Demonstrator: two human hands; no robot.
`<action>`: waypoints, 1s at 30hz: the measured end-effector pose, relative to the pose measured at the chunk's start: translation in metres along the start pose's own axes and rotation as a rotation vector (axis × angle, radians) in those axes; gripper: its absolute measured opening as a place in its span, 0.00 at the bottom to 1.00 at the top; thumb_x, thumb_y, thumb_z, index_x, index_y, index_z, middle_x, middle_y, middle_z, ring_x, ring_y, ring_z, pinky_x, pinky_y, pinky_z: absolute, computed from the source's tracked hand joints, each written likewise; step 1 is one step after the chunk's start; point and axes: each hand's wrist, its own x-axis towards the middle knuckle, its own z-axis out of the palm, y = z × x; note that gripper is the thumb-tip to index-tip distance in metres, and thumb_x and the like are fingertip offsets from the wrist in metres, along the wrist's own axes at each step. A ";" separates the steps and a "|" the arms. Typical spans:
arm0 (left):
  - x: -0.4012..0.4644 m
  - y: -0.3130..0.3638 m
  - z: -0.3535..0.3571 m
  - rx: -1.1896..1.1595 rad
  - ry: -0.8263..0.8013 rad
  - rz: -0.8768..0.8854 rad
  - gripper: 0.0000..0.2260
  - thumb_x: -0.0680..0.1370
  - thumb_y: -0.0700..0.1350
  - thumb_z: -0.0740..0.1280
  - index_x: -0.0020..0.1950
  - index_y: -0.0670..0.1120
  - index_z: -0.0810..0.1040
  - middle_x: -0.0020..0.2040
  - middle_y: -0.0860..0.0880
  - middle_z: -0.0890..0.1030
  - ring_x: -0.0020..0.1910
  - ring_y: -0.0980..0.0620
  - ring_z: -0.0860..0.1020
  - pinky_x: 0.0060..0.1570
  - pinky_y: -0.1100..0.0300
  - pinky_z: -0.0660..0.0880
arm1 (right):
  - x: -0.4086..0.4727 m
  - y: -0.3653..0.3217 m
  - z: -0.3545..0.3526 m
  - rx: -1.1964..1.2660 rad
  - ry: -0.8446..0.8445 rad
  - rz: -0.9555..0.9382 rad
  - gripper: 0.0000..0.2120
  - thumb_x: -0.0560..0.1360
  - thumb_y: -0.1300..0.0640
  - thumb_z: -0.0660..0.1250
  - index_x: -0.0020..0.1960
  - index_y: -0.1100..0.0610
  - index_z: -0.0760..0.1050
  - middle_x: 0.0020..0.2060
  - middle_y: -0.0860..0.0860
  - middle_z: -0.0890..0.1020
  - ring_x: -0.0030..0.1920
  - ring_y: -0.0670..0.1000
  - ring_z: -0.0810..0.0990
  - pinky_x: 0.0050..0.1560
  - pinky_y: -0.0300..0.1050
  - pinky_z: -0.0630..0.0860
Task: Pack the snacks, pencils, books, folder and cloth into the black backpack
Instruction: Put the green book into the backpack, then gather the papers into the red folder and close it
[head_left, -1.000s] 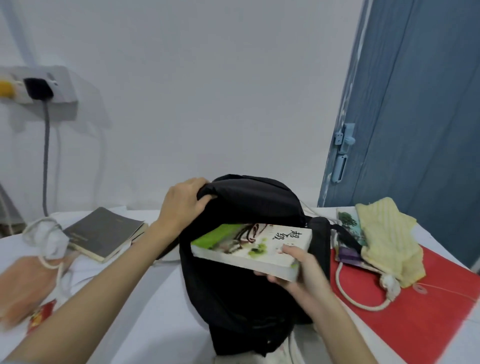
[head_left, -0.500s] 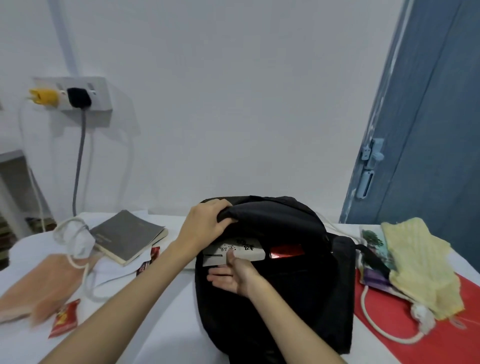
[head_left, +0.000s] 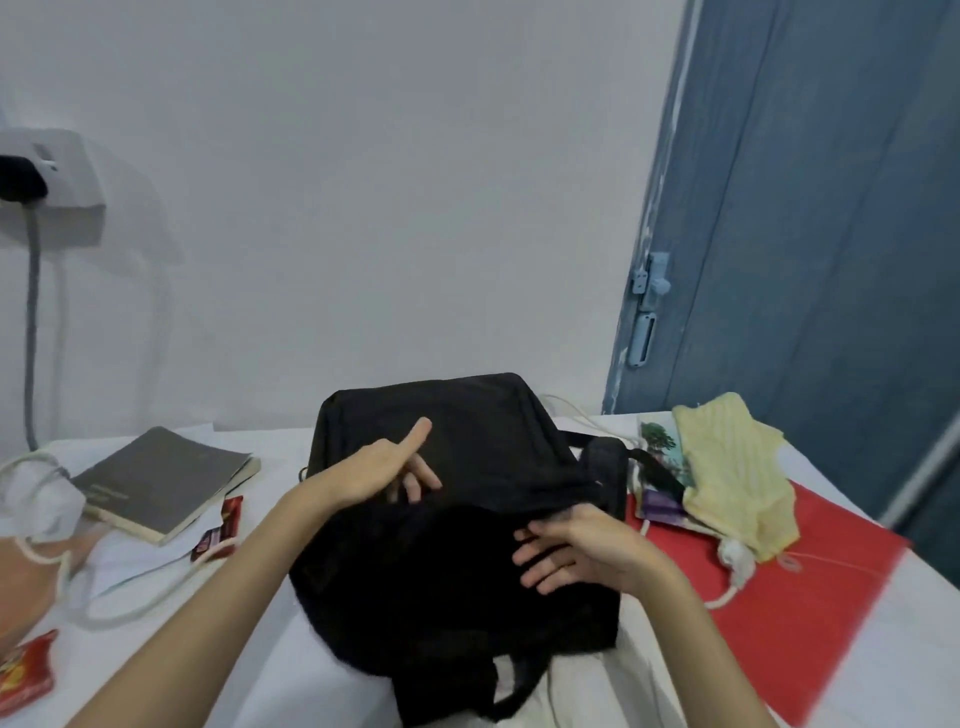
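The black backpack (head_left: 467, 519) lies in the middle of the white table. My left hand (head_left: 384, 467) rests on its top flap, index finger raised, other fingers curled at the opening. My right hand (head_left: 571, 545) hovers open at the bag's right front, holding nothing. The green-and-white book is out of sight. A grey book (head_left: 161, 478) lies at the left. Red snack packets sit beside it (head_left: 221, 527) and at the bottom left (head_left: 26, 675). A red folder (head_left: 810, 597) lies at the right, with a yellow cloth (head_left: 732, 467) and a picture book (head_left: 660, 457) on it.
A white cord (head_left: 104, 597) loops across the table's left side near a white bundle (head_left: 36, 499) and an orange item (head_left: 21, 587). A wall socket with a grey cable (head_left: 31, 312) is at the far left. A blue door (head_left: 831, 260) stands behind the right side.
The green-and-white book went from my right hand into the backpack and is no longer seen. My right hand came out empty; my left hand loosened on the flap.
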 end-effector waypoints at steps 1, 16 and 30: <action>0.002 0.003 0.010 0.015 -0.103 0.008 0.34 0.73 0.68 0.45 0.46 0.47 0.84 0.41 0.48 0.83 0.37 0.52 0.75 0.44 0.63 0.70 | -0.010 0.003 -0.013 0.092 0.060 -0.033 0.10 0.79 0.67 0.56 0.44 0.66 0.75 0.35 0.60 0.81 0.29 0.54 0.82 0.29 0.43 0.79; 0.042 0.120 0.223 0.205 0.120 0.588 0.09 0.77 0.49 0.65 0.54 0.48 0.79 0.52 0.52 0.76 0.53 0.52 0.72 0.57 0.62 0.67 | -0.135 0.113 -0.168 0.577 1.148 -0.160 0.13 0.78 0.66 0.61 0.62 0.64 0.70 0.51 0.59 0.75 0.48 0.59 0.76 0.44 0.48 0.75; 0.092 0.157 0.327 0.706 -0.008 0.600 0.25 0.76 0.42 0.60 0.70 0.62 0.64 0.78 0.52 0.44 0.76 0.44 0.40 0.71 0.42 0.42 | -0.120 0.115 -0.202 0.416 0.861 -0.084 0.06 0.76 0.64 0.65 0.47 0.68 0.72 0.22 0.57 0.73 0.19 0.52 0.70 0.20 0.39 0.66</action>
